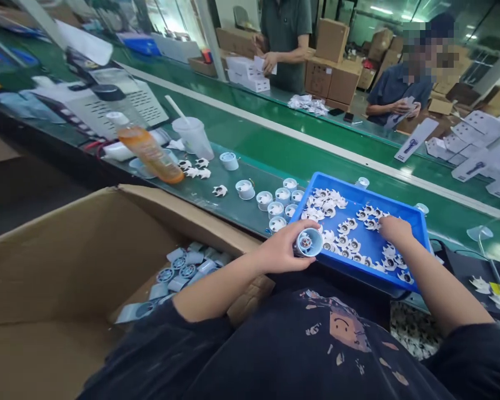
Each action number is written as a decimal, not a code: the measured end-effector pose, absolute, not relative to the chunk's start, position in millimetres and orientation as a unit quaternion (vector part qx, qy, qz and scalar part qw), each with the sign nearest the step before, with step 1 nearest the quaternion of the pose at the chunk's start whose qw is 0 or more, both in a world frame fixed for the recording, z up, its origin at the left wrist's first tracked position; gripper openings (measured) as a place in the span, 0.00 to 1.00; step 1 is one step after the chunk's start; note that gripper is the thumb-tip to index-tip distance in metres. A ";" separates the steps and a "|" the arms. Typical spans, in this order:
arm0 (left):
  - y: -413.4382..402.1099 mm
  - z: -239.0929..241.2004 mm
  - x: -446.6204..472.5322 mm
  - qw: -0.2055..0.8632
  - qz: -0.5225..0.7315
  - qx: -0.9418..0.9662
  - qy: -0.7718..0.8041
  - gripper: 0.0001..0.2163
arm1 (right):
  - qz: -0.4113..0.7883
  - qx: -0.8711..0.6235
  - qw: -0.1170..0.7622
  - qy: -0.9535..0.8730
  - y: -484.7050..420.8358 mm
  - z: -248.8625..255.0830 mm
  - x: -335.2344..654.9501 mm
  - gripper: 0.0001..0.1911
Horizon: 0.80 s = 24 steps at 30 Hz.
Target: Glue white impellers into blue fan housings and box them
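Observation:
My left hand (277, 250) is wrapped round a light-blue cylindrical motor housing (312, 244), its open end facing up with a small motor visible inside. My right hand (395, 230) reaches over the blue tray (416, 222), fingers pinched on a white fan wheel (373, 223); the fingertips are partly hidden. Many more white fan wheels (329, 203) lie loose in the tray, several showing dark round centres. Just left of the tray, a cluster of pale-blue housings (276, 209) stands upright on the bench.
A cardboard box (58, 266) at left holds many blue housings (177, 272). Along the bench stand an orange drink bottle (150, 155) and a plastic cup with straw (193, 136). Across the green conveyor (283, 133), two people handle white boxes (250, 72).

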<state>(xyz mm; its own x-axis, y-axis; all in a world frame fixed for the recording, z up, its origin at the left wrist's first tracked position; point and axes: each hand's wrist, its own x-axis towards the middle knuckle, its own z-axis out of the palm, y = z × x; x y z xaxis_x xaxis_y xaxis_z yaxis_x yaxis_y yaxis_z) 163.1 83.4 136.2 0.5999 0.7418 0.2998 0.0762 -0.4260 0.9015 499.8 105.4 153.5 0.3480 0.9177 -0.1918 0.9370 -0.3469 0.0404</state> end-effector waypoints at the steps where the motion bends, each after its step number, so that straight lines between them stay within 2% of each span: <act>1: 82.4 136.6 164.7 0.447 0.366 0.773 0.261 0.23 | -0.065 0.820 0.028 0.567 99.4 159.1 493.7 0.14; 4: 81.6 136.6 171.4 0.436 0.370 0.788 0.229 0.25 | -0.094 0.785 -0.149 0.594 66.4 173.4 470.9 0.18; 7: 84.1 138.2 180.5 0.442 0.350 0.802 0.200 0.27 | -0.212 0.695 -0.311 0.613 26.8 176.9 445.5 0.30; 9: 86.5 142.5 187.4 0.423 0.324 0.825 0.187 0.27 | -0.299 0.638 -0.378 0.601 7.1 173.6 431.6 0.36; 11: 88.4 149.7 194.3 0.382 0.293 0.860 0.171 0.28 | -0.357 0.597 -0.419 0.584 -6.0 170.3 422.5 0.37; 13: 88.9 158.1 201.1 0.331 0.273 0.891 0.148 0.27 | -0.378 0.573 -0.450 0.571 -15.1 170.9 416.6 0.33; 15: 87.6 164.6 208.3 0.288 0.272 0.910 0.125 0.25 | -0.367 0.564 -0.473 0.569 -21.9 176.9 411.2 0.23; 18: 81.7 166.2 218.9 0.246 0.293 0.918 0.102 0.20 | -0.194 0.572 -0.426 0.673 -26.0 188.6 401.8 0.08; 21: 74.2 159.1 227.5 0.190 0.353 0.911 0.096 0.14 | -0.022 0.552 -0.335 0.763 -20.1 189.9 395.4 0.03; 24: 69.1 151.5 232.3 0.156 0.388 0.902 0.107 0.13 | -0.052 0.535 -0.350 0.767 -8.1 179.3 396.3 0.02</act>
<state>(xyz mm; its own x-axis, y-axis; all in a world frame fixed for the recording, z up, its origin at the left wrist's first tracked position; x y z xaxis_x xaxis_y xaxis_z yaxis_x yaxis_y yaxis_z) 232.3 69.1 151.5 0.6763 0.3145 0.6661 0.0725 -0.9283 0.3646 396.3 -8.1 179.3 -0.1811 0.8574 0.4818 0.7846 0.4213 -0.4548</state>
